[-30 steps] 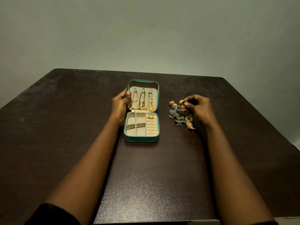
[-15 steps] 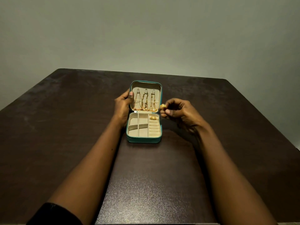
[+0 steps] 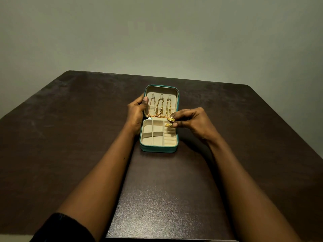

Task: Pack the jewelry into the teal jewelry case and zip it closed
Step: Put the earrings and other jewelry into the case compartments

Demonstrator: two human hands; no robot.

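Teal jewelry case (image 3: 158, 148) is sitting open at the centre of the frame on a dark brown table (image 3: 70, 137), with its lid (image 3: 161, 89) standing up at the far side. My left hand (image 3: 137, 110) is gripping the lid's left edge, fingers curled round the outside and thumb pressing on the cream lining inside. Three gold chains (image 3: 160, 107) are hanging from the hooks in the lid, their lower ends bunching along the hinge line.

My right hand (image 3: 194, 121) is coming in from the right of the frame, pinching a gold ring (image 3: 171, 119) between thumb and fingertips. I'm holding it over the upper right corner of the base tray, just beside the hinge. A second gold ring (image 3: 168, 125) is sitting in the top slot of the ring rolls, on the right side of the tray, right below the pinched one. One lower fingertip is near it; touching or not, I cannot tell.

Cream compartments on the tray's left and middle are showing only lining. A black sleeve (image 3: 61, 227) is showing on my left arm at the lower left of the frame. A grey-green wall (image 3: 157, 32) is filling the top half.
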